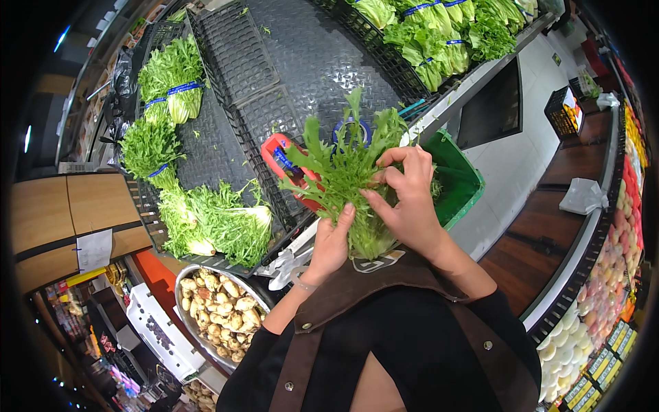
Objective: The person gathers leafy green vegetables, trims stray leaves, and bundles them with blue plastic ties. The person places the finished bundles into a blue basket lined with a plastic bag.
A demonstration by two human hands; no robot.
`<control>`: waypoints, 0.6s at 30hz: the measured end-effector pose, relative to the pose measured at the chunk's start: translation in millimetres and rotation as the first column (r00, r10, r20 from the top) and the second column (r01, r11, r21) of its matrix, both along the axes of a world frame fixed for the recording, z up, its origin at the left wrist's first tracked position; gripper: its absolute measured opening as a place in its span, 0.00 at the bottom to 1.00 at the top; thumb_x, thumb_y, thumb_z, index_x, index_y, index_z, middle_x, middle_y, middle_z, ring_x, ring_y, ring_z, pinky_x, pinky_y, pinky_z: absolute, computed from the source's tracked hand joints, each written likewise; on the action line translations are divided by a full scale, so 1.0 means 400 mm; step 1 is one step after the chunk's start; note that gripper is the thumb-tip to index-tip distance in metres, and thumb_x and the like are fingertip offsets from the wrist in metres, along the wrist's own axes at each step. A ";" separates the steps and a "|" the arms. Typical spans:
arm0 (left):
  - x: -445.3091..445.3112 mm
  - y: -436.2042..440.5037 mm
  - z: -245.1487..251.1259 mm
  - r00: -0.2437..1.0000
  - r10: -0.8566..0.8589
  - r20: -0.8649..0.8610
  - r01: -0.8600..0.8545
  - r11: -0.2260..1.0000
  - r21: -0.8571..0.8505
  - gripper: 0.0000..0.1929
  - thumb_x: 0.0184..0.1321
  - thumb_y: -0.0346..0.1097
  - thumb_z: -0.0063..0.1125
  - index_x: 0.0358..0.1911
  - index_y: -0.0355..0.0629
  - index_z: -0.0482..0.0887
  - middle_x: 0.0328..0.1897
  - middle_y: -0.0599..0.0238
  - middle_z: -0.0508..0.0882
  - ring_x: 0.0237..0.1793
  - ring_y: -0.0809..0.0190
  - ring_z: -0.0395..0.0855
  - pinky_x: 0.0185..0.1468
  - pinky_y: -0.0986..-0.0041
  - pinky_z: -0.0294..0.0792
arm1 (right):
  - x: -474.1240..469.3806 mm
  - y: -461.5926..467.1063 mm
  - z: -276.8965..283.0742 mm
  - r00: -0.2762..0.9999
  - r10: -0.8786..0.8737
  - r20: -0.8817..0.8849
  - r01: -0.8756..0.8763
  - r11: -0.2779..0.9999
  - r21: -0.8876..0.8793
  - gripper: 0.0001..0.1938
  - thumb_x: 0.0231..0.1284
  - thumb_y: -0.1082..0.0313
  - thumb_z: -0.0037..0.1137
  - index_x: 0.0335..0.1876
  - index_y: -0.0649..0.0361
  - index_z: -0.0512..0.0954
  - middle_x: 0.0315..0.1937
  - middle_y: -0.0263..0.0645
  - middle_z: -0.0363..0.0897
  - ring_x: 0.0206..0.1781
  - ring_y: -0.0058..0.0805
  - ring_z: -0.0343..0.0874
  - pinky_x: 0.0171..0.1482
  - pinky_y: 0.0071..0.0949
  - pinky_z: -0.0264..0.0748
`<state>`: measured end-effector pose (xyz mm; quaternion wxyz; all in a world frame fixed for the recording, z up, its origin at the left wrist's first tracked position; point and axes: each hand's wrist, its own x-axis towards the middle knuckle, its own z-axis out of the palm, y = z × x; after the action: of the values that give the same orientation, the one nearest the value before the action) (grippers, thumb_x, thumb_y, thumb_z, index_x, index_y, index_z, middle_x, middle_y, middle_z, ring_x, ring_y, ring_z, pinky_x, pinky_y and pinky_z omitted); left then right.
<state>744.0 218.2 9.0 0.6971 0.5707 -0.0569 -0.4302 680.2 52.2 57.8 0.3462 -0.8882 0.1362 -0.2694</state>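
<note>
My left hand (pixel 332 242) grips a head of curly endive (pixel 355 180) near its pale base, thumb across the leaves. The head stands leaf-end away from me, in front of my brown apron. On its right side, my right hand (pixel 409 198) touches the leaves with curled fingers and thumb; whether they pinch a leaf is unclear. Partly behind the leaves lies a red tape dispenser (pixel 275 147) with blue printed tape. A blue tape roll (pixel 366 131) shows just beyond them. Loose endive heads (pixel 252 224) fill the near end of the left black crate (pixel 206 149).
Blue-banded endive bunches (pixel 177 98) sit farther along that crate. Banded lettuce (pixel 443 41) fills another crate at far right. A green bin (pixel 463 180) stands beyond my right hand. A metal bowl of tubers (pixel 221 309) is at left, fruit displays (pixel 612 247) at right.
</note>
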 end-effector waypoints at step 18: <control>0.013 0.009 -0.016 0.997 0.024 -0.072 -0.025 1.000 -0.013 0.20 0.80 0.45 0.49 0.61 0.35 0.77 0.54 0.65 0.83 0.50 0.70 0.79 0.55 0.73 0.74 | -0.014 -0.011 -0.038 0.995 0.081 0.051 -0.091 0.968 0.233 0.18 0.52 0.68 0.74 0.48 0.57 0.78 0.46 0.33 0.80 0.60 0.40 0.72 0.70 0.47 0.61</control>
<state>749.3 221.9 2.7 0.7080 0.5508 -0.0279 -0.4412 674.5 47.7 42.5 0.4629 -0.8405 0.1214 -0.2541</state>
